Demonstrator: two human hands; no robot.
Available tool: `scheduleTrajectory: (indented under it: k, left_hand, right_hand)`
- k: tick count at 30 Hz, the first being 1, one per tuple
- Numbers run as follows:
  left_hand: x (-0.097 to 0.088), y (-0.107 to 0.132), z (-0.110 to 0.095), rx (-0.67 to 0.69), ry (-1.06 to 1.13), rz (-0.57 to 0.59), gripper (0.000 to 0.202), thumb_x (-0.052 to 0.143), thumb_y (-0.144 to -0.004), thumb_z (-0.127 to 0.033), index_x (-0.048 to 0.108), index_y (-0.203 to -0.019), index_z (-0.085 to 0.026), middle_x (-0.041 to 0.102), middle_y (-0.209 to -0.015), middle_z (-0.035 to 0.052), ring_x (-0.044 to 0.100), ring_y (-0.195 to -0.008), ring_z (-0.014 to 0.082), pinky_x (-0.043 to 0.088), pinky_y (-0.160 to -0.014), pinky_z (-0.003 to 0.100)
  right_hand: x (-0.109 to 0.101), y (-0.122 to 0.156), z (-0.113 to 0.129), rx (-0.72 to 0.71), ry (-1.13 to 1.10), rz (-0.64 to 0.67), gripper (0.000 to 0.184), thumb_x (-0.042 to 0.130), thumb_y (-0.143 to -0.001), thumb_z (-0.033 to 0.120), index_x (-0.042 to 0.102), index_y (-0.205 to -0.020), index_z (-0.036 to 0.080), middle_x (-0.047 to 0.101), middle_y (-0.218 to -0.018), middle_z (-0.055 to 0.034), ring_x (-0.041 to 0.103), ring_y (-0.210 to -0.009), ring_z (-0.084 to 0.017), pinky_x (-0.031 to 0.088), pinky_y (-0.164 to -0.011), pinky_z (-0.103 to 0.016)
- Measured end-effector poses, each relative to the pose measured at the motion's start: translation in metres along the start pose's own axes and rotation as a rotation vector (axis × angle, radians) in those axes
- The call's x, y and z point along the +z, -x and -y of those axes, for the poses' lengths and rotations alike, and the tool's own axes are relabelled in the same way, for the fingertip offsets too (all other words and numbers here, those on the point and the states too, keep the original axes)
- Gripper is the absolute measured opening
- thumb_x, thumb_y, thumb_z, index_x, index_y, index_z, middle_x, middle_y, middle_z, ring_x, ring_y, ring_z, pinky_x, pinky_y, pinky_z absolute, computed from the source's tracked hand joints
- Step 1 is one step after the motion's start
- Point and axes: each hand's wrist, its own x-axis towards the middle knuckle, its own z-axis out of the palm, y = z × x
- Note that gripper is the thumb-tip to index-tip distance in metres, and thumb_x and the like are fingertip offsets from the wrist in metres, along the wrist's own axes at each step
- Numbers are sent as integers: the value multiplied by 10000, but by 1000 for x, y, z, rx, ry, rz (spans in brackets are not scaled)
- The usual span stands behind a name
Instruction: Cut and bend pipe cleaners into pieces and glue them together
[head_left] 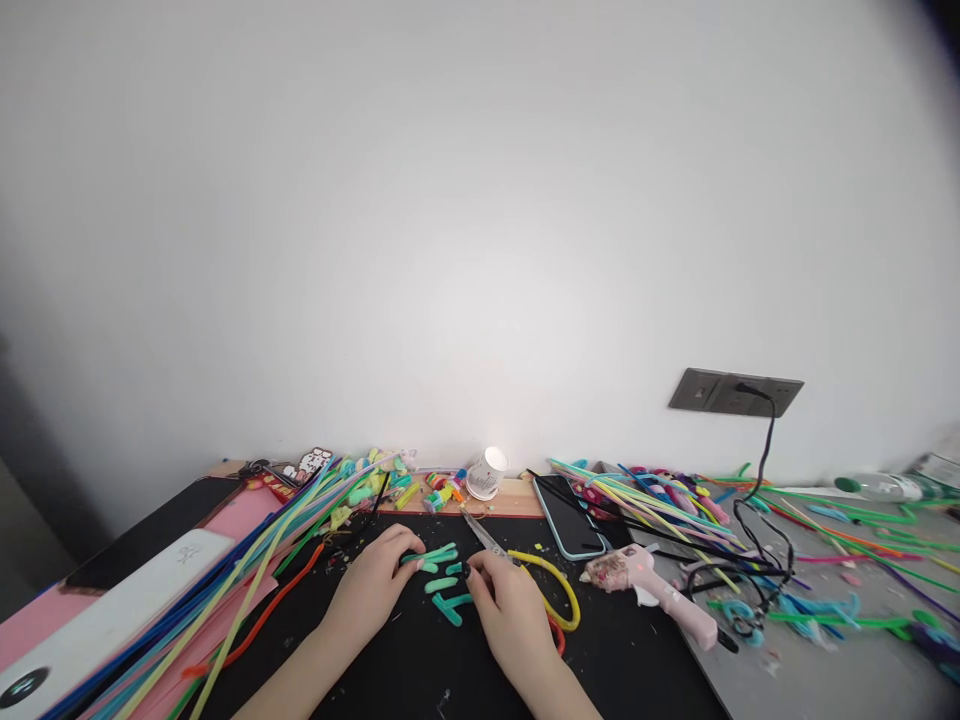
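Note:
My left hand (pixel 381 578) pinches a short green pipe cleaner piece (pixel 438 555) between thumb and fingers, just above the black mat (pixel 375 665). Facing it, my right hand (pixel 512 600) is closed, its fingertips at the ends of small teal pieces; whether one is gripped is hidden. Between the hands lie a pale green piece (pixel 441 584) and a bent teal pipe cleaner piece (pixel 448 608), whose right end reaches my right thumb. Scissors (pixel 484 535) with a yellow-wrapped handle lie behind and beside my right hand, their lower handle partly covered by it.
Long pipe cleaners (pixel 259 570) and a white box (pixel 120 620) are at left. A paper cup (pixel 487 472) stands by the wall. Rightward lie a phone (pixel 570 525), a pink glue gun (pixel 649 585), a black cord (pixel 765 460) running to the outlet, and a bottle (pixel 889 487).

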Motion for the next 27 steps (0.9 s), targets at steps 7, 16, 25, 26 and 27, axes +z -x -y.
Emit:
scheduleTrajectory:
  k: [7, 16, 25, 26, 27]
  left_hand:
    - [-5, 1, -6, 2, 69, -32, 171, 387, -806, -270, 545, -758, -226, 615, -682, -14, 556, -614, 167, 365, -588, 220]
    - [-3, 4, -13, 179, 116, 36, 232, 432, -821, -327, 652, -830, -254, 634, -763, 18, 568, -709, 178, 402, -658, 229]
    - [4, 1, -15, -101, 616, 23, 324, 595, -698, -333, 594, -976, -166, 642, -774, 35, 553, -639, 154, 429, -577, 233]
    - [5, 1, -16, -123, 682, 50, 324, 603, -691, -341, 607, -954, -152, 636, -735, 29, 540, -611, 144, 425, -570, 231]
    - [5, 1, -18, -134, 722, 80, 310, 607, -688, -350, 627, -917, -142, 624, -685, 19, 519, -575, 131, 415, -555, 226]
  right_hand:
    - [6, -3, -8, 31, -47, -39, 150, 419, -809, 215, 557, -752, 213, 556, -616, 1, 504, -571, -159, 290, -516, -242]
    - [7, -5, -7, 80, -313, -48, 145, 482, -772, 207, 604, -846, 180, 600, -653, -17, 513, -551, -150, 367, -527, -240]
    - [6, -7, -2, 216, -688, -53, 306, 502, -765, 457, 522, -701, 158, 593, -582, -11, 408, -372, -84, 288, -384, -206]
    - [7, -7, 0, 219, -726, -36, 327, 512, -751, 477, 520, -700, 154, 592, -582, -10, 413, -365, -80, 292, -380, -202]
    - [7, -7, 1, 216, -754, -13, 337, 523, -741, 484, 521, -694, 150, 591, -581, -9, 421, -362, -79, 296, -378, -199]
